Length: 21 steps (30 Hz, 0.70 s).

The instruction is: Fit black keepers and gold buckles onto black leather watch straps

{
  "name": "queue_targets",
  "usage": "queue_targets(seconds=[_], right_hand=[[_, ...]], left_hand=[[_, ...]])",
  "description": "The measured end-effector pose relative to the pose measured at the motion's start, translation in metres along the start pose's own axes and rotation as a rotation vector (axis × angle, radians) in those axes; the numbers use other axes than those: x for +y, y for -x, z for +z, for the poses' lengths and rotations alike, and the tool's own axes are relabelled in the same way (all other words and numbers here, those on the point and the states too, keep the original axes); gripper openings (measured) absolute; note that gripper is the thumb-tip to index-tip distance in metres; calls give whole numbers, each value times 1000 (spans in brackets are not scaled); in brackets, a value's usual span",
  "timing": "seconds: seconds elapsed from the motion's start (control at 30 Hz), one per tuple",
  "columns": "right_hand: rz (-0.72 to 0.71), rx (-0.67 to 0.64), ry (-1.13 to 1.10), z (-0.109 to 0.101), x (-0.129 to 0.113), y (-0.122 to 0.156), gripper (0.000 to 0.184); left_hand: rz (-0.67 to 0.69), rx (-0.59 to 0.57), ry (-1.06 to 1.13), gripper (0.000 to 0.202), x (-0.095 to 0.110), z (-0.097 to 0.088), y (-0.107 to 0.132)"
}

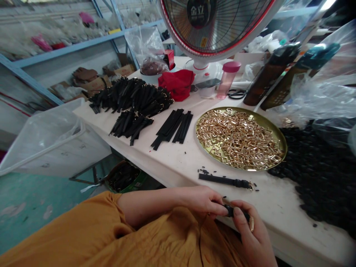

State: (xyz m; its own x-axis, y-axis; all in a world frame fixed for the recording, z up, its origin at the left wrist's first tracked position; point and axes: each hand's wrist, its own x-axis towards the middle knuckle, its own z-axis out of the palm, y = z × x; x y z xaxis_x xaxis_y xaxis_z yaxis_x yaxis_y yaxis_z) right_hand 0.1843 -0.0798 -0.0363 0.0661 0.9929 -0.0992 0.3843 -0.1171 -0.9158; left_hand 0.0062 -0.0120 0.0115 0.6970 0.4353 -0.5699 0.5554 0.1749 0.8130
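My left hand (204, 200) and my right hand (249, 231) meet at the table's near edge, both pinched on a short black strap (232, 211). A gold buckle (251, 223) shows at the strap's end in my right fingers. Just beyond lies a finished black strap with a gold buckle (226, 181) flat on the white table (172, 163). A round gold tray (281, 142) heaped with several gold buckles sits behind it.
Flat black strap pieces (172, 128) and piles of buckled straps (133, 95) lie at the left. A heap of black parts (319, 174) fills the right. A fan (214, 22), pink bottle (228, 78), red cloth (178, 83) and two dark bottles (271, 74) stand behind.
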Motion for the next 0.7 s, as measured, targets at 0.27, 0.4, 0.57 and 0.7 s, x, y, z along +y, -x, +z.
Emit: queue_targets(seconds=[0.27, 0.4, 0.57, 0.7], right_hand=[[-66, -160, -4, 0, 10, -1, 26], [-34, -37, 10, -1, 20, 0, 33], [-29, -11, -29, 5, 7, -11, 33], [18, -18, 25, -3, -4, -41, 44]], left_hand=[[-35, -45, 145, 20, -1, 10, -8], [-19, 5, 23, 18, 6, 4, -4], [106, 81, -193, 20, 16, -5, -5], [205, 236, -420, 27, 16, -20, -22]])
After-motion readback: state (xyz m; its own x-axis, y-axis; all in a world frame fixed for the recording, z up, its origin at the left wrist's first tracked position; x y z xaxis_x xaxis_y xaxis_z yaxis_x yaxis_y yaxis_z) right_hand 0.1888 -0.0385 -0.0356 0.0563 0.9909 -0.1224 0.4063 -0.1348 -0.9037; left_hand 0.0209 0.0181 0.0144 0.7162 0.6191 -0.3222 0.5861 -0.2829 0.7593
